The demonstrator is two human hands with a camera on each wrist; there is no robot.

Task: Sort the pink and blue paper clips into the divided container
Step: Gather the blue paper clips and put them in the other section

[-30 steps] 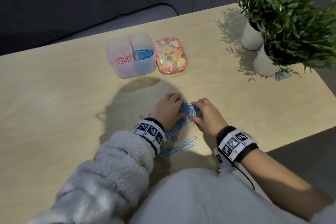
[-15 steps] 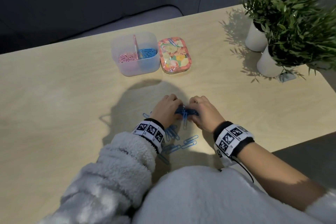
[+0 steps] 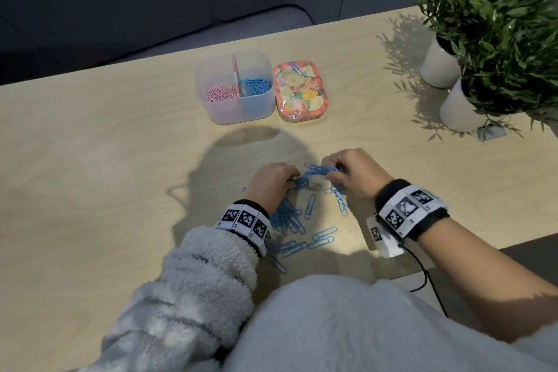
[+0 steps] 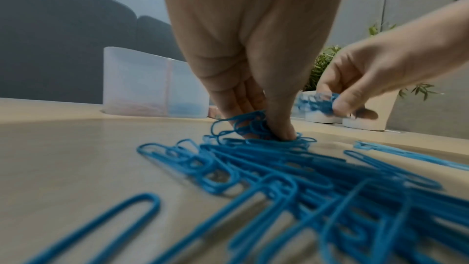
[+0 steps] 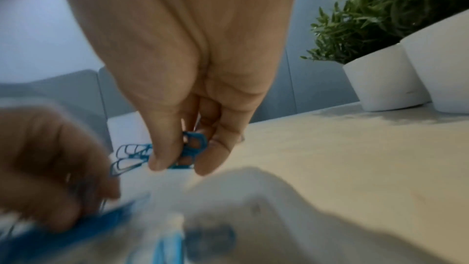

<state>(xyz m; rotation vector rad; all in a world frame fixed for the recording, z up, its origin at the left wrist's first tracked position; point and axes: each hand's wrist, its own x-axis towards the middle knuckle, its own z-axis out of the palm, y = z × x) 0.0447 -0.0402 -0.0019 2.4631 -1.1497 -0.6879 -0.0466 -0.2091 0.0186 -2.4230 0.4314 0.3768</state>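
Note:
Blue paper clips (image 3: 290, 217) lie scattered on the wooden table (image 3: 90, 175) in front of me. My left hand (image 3: 273, 183) pinches a clump of blue clips (image 4: 253, 127) down on the table. My right hand (image 3: 351, 174) is lifted slightly and grips a bunch of blue clips (image 5: 191, 148) between thumb and fingers. The clear divided container (image 3: 235, 86) stands farther back, with pink clips (image 3: 222, 93) in its left half and blue clips (image 3: 255, 87) in its right half.
A flowered tin (image 3: 299, 90) with one blue clip on its lid sits right of the container. Two white pots with green plants (image 3: 453, 100) stand at the table's far right. The table's near right edge (image 3: 483, 254) is close to my right wrist.
My right hand has risen and pulled right with a bunch of blue clips. My left hand stays low on the pile. The view has shifted slightly.

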